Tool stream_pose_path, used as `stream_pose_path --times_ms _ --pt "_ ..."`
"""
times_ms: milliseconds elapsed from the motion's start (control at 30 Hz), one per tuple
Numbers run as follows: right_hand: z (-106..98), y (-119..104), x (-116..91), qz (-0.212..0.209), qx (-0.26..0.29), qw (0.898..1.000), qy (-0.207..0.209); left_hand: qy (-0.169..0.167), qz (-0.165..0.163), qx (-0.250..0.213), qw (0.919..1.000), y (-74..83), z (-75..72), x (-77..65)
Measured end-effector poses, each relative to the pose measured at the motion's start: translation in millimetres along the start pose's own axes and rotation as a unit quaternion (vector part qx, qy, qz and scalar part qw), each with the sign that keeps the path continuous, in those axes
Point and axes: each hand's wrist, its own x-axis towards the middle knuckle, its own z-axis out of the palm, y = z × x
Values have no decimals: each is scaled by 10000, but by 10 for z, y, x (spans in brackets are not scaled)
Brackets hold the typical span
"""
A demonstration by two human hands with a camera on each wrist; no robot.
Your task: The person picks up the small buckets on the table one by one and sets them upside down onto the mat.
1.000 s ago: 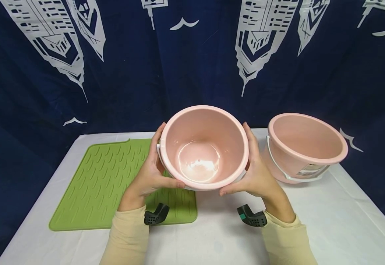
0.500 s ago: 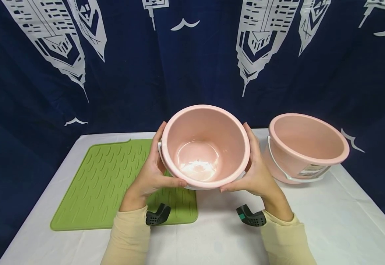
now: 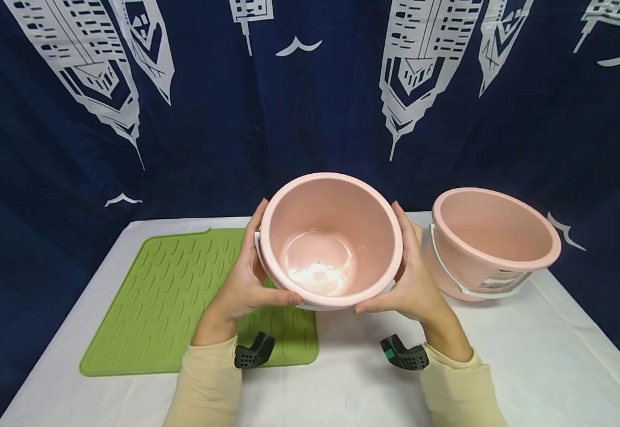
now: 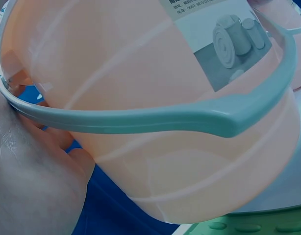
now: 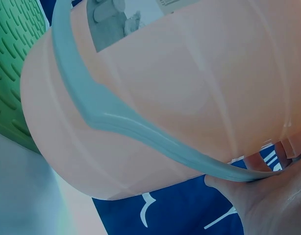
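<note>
A pink plastic bucket is held up off the table, its mouth tilted toward the head camera and its inside bare. My left hand grips its left side, thumb along the near rim and fingers round the back. On the opposite side my right hand grips it the same way. The bucket's pale handle hangs across the near wall, under a printed label in the left wrist view. The right wrist view shows the same handle crossing the wall. Fingertips behind the bucket are mostly hidden.
A second pink bucket with a white handle stands at the right of the white table. A green ridged mat lies at the left, partly behind the held bucket. A navy curtain with white prints hangs behind.
Everything sits slightly lower in the head view than half a second ago, curtain included. Both hands keep their hold on the bucket, which barely moves relative to the table.
</note>
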Motion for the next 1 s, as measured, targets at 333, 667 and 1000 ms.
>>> stream_pose_path --times_ms 333,667,1000 --pt "-15 63 -4 -139 467 9987 170 64 100 -100 9999 -12 9 13" --pt "-30 102 8 217 1236 9912 429 267 441 -554 9971 -48 -81 2" --pt "-32 143 -5 255 3068 9495 604 234 175 -497 9983 -152 -147 -21"
